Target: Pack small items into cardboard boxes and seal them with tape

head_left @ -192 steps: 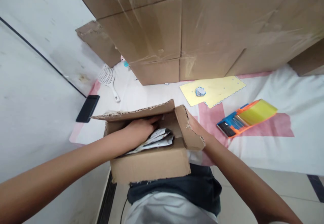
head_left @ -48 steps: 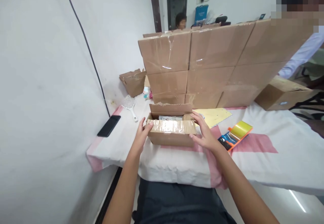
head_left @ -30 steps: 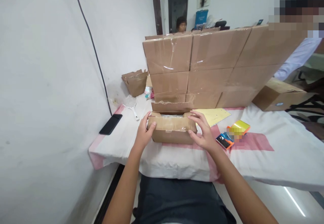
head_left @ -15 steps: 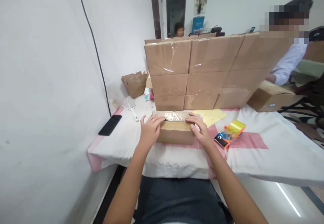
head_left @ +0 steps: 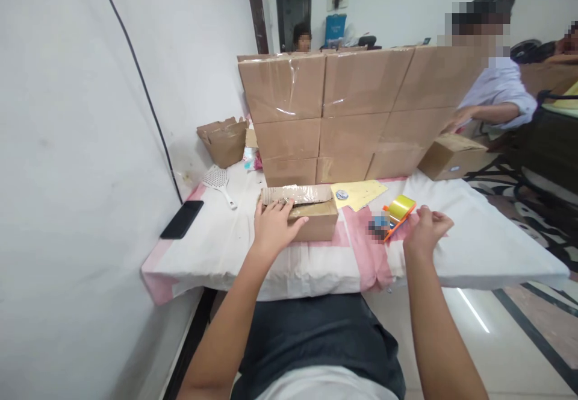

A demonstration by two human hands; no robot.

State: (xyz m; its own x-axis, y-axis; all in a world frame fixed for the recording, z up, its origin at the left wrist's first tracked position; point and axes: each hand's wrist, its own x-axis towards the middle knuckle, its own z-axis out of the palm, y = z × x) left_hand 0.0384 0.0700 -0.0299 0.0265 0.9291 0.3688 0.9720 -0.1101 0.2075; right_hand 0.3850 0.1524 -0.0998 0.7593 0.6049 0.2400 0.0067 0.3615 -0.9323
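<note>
A small brown cardboard box [head_left: 316, 225] lies on the cloth in front of me. Its raised back flap [head_left: 311, 194] has shiny clear tape on it. My left hand [head_left: 276, 222] rests over the box's left end, fingers spread and thumb apart, pressing down without gripping. To the right, my right hand [head_left: 427, 231] is beside an orange tape dispenser [head_left: 397, 226] with a yellowish tape roll [head_left: 401, 208]. Its fingers are loosely bent and apart, with nothing visible in them. Whether it touches the dispenser I cannot tell.
A tall panel of taped cardboard boxes [head_left: 352, 117] stands behind the box. Yellow card [head_left: 365, 194] lies at its foot. A white hairbrush [head_left: 221, 186], a black phone [head_left: 182, 219] and an open carton [head_left: 223, 141] are on the left. Another person [head_left: 492, 96] is near a box [head_left: 451, 156].
My right hand has left the small box and moved right to the tape dispenser, which looks more tilted. My left hand stays on the box. The view has shifted slightly right and down.
</note>
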